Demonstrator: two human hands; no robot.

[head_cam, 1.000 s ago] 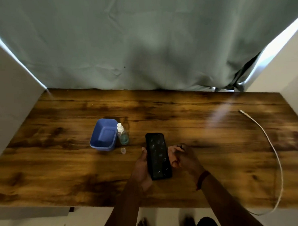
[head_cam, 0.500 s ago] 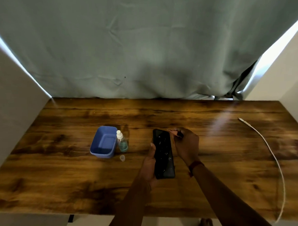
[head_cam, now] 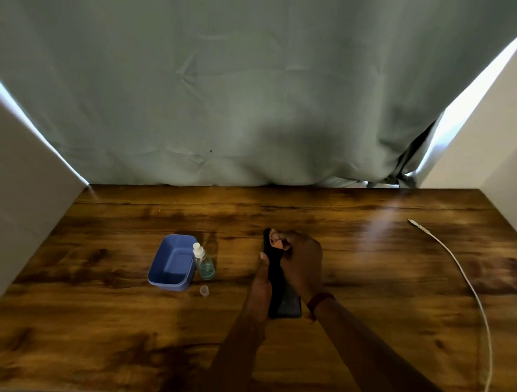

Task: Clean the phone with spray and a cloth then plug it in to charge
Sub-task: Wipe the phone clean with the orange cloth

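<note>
the wooden table carries a blue tub, with the spray bottle just beside it. the phone is gripped at its left edge by the left hand; the right hand is laid over it, fingers curled together. the white cable lies well apart.

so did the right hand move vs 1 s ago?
Yes. The right hand has slid from beside the phone near its lower half up over its far end, away from the person, judged against the spray bottle, which stayed put.
</note>
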